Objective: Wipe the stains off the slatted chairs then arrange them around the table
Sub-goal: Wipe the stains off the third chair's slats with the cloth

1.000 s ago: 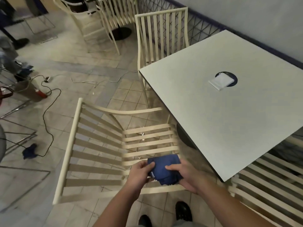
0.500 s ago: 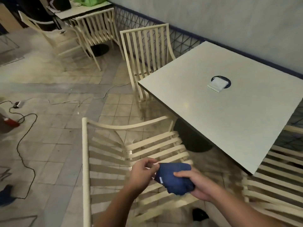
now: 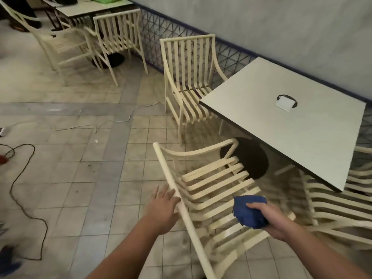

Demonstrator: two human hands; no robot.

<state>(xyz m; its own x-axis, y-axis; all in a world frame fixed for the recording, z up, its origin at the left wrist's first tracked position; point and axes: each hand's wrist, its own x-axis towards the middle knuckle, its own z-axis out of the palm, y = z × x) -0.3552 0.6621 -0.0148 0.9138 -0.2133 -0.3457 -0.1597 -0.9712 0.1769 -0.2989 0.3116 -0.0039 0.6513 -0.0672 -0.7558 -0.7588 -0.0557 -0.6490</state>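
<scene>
The left hand had released the crumpled blue cloth, spread open at the cream slatted chair; the right hand clutched it.

The chair at four o'clock runs under the table and off the right edge. The right hand covers part of the cloth. The white thing at two o'clock is too small to tell, and a blue blur at eight o'clock is cut off.
</scene>
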